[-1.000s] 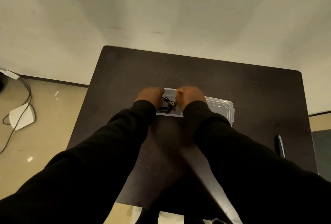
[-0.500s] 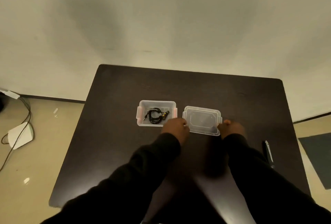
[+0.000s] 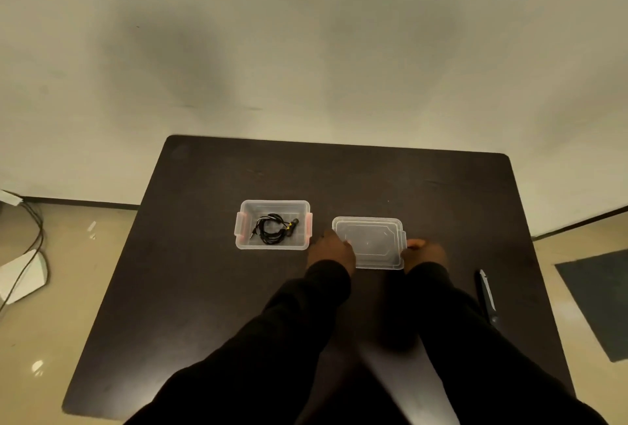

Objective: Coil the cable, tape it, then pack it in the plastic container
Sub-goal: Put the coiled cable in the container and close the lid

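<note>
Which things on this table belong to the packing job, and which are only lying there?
Job:
coiled cable
plastic container
lid
left hand and right hand, both at the lid

Lying about:
pen-like tool

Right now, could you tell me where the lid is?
The lid lies flat on the table, right of the container, between both hands.

A dark table [image 3: 210, 288] is seen mid-frame. A black pen-like tool [image 3: 486, 295] lies at its right edge. A white device [image 3: 22, 275] with cables [image 3: 35, 220] is seen at left, a dark mat [image 3: 598, 299] at right.
</note>
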